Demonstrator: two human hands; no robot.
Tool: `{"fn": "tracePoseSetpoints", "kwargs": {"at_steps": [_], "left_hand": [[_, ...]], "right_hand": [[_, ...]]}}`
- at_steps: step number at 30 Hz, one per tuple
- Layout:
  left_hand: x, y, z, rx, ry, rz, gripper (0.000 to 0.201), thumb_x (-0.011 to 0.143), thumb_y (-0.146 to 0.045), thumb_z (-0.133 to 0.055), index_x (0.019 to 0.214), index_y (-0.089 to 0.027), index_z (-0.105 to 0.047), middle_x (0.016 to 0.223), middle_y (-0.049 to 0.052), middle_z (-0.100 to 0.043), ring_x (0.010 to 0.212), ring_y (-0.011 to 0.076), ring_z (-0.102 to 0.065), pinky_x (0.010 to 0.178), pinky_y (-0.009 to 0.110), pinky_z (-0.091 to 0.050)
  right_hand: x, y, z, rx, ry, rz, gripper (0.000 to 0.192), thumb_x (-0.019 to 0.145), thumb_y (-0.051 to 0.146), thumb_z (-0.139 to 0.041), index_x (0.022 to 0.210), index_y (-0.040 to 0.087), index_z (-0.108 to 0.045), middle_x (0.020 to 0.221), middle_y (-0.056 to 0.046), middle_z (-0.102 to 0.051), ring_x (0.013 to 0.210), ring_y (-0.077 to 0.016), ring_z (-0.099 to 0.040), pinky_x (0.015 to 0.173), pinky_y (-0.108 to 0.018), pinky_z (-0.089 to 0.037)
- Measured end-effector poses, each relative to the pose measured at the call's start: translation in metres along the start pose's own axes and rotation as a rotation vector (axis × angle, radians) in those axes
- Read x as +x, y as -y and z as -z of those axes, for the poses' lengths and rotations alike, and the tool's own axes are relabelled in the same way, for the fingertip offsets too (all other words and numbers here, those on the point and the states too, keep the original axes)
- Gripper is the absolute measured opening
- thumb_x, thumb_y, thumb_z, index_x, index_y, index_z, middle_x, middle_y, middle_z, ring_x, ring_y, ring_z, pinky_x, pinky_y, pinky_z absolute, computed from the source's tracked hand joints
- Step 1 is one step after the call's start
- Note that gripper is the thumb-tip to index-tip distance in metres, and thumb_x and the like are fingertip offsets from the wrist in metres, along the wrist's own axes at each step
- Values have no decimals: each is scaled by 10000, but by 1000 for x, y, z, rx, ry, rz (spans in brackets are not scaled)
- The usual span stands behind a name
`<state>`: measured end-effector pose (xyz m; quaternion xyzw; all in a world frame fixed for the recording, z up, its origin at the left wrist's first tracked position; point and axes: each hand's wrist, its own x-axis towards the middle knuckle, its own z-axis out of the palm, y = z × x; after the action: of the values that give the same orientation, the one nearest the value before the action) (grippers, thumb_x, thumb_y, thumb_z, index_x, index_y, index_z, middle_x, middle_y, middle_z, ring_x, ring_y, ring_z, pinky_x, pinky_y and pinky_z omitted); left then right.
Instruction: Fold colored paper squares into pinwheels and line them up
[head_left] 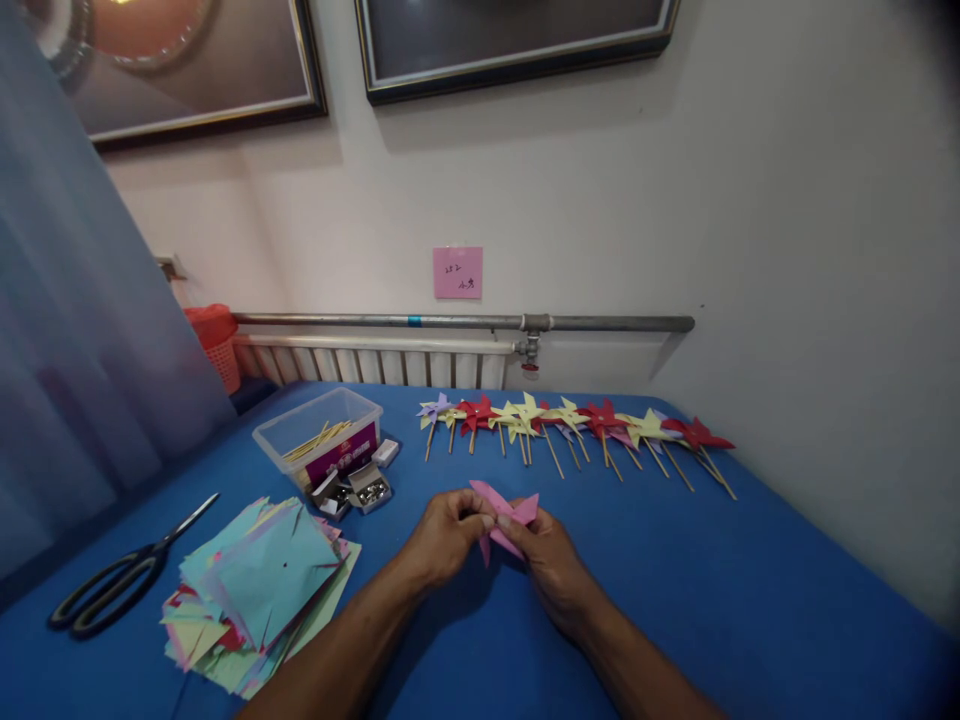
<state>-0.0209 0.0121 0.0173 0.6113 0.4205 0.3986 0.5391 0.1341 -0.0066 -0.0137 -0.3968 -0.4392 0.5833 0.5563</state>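
Note:
A pink paper pinwheel point(519, 512) with folded blades is held up over the blue table, between my two hands. My left hand point(448, 535) pinches it near the centre with thumb and fingers. From the other side my right hand point(553, 562) grips it, thumb pressed close to the middle. No stick shows on this pinwheel; anything behind it is hidden. To the left lies a pile of cut paper squares point(274, 575), a light blue one on top. Beyond it sit small open boxes of metal pins point(370, 488).
A clear plastic tub point(330, 405) holds wooden sticks point(319, 440). Black-handled scissors point(131, 575) lie at the left, near a blue curtain point(90, 300). Finished pinwheels on sticks point(525, 412) line the table's back. A radiator point(375, 360) and pipe point(615, 324) run along the wall.

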Motion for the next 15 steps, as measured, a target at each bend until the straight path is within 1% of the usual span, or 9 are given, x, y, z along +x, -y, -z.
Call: {"fn": "tracePoseSetpoints", "kwargs": {"at_steps": [5,15], "left_hand": [[-2,-4,1,37,19,-12,91,729,-239,-588,689,-159,-571,616,-38,-499,582,94,-418,579,224,-337],[-4,-4,1,129,19,-21,111,757,-262,-563,697,-169,-545,610,-44,-473,571,92,-404,563,220,-315]], "right_hand": [[0,0,1,34,17,-13,407,650,496,-843,775,176,-626,720,18,-628,690,-150,-529,705,-282,-406],[1,-1,2,-29,10,-31,397,663,503,-822,758,174,-621,658,30,-598,613,-129,-496,599,-252,-387]]}}
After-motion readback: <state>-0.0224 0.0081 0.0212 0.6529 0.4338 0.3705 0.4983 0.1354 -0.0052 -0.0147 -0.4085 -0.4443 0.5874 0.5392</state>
